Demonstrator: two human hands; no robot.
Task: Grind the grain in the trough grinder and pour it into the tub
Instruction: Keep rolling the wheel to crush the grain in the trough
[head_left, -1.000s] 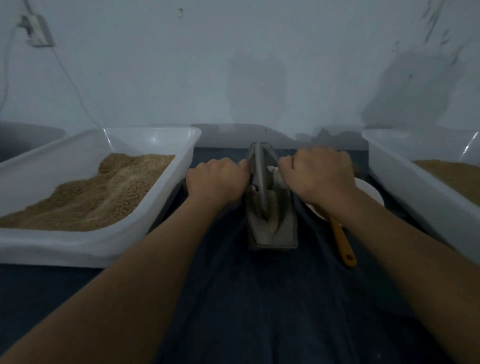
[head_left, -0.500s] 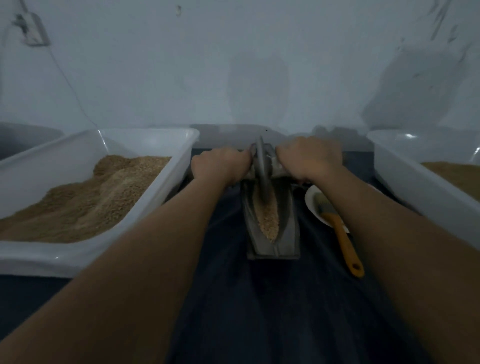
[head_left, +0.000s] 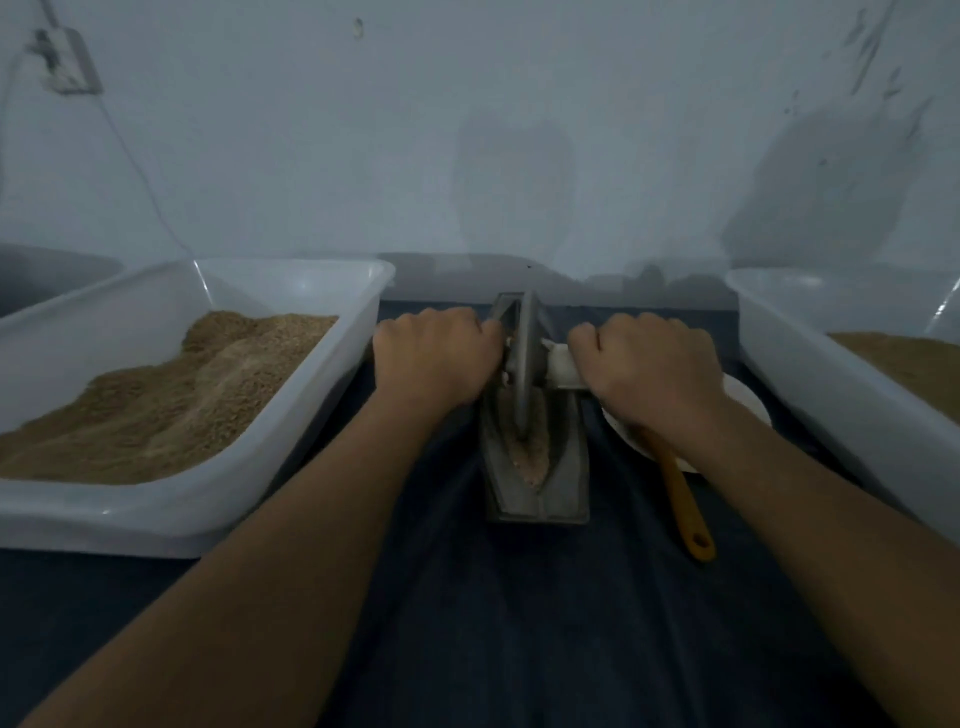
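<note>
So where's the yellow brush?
Right of the grinder, the brush lies partly on the white plate, under the right hand.

On your right, a white plate (head_left: 748, 402) lies on the dark blue cloth (head_left: 519, 623) that covers the desk. A brush with a yellow handle (head_left: 685, 501) rests partly on that plate, its handle end pointing toward you and lying on the cloth. Behind everything you face a pale wall (head_left: 467, 130); at its upper left a small white box (head_left: 65, 65) is mounted, with a thin cable (head_left: 137, 161) running down from it.
</note>
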